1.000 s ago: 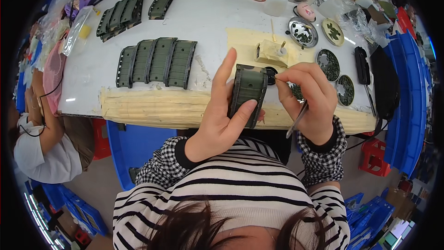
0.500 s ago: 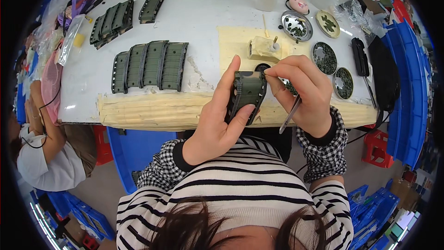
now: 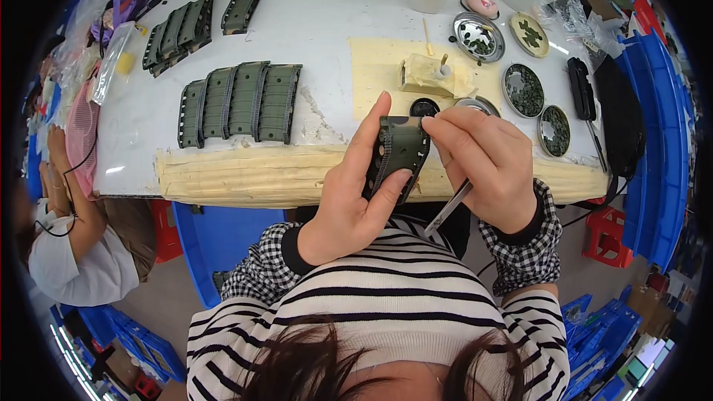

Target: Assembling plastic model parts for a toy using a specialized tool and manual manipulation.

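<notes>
My left hand (image 3: pixel 343 204) grips a curved green camouflage plastic part (image 3: pixel 402 147) with toothed, holed edges, thumb on its face and fingers along the far side. Thumb and forefinger of my right hand (image 3: pixel 490 154) pinch at the part's upper right corner; anything tiny between those fingertips is hidden. A slim metal tool, seemingly tweezers (image 3: pixel 447 212), is tucked in the same hand and points down toward my body. Just beyond the part stands a small round black pot (image 3: pixel 424 106), and beside it a metal dish (image 3: pixel 484 102) partly covered by my right hand.
Similar green parts (image 3: pixel 276 104) stand in a row at left, with more (image 3: pixel 182 33) behind and a single one (image 3: pixel 244 7). Round dishes (image 3: pixel 504 83) of small green pieces sit at right. Behind my hands is a taped box (image 3: pixel 423 78). A co-worker's arm (image 3: pixel 89 219) is at far left.
My right hand has turned slightly, so the tweezers now swing lower and nearer my body. The green part is slightly more tilted toward me. The metal dish behind my fingers shows more.
</notes>
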Motion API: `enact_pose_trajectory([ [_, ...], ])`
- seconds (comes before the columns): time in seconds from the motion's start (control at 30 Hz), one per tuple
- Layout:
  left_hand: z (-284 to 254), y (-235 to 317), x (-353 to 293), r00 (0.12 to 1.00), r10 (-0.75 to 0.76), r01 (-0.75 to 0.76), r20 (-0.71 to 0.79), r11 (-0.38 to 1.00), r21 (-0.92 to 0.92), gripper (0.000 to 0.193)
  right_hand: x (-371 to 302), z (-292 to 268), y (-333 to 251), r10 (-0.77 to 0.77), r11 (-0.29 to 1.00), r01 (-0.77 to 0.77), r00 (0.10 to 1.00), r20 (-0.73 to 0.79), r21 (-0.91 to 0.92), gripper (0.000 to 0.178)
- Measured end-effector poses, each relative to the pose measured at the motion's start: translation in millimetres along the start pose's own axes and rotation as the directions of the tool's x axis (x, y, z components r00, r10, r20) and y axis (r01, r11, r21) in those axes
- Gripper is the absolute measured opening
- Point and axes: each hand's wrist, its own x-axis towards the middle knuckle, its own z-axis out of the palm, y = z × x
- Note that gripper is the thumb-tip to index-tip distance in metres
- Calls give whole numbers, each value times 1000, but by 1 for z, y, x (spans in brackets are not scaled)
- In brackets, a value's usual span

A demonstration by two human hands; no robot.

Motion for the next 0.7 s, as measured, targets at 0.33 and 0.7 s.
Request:
enact_pose_trajectory([
  [0.33,0,5,0,996,-59,61,61,998,-30,69,-5,-2,1,98,976,-86,994,-52,203,25],
  [0.7,-2,2,7,995,53,-58,88,997,56,69,-10,-4,-2,103,988,-86,986,-135,128,27],
])
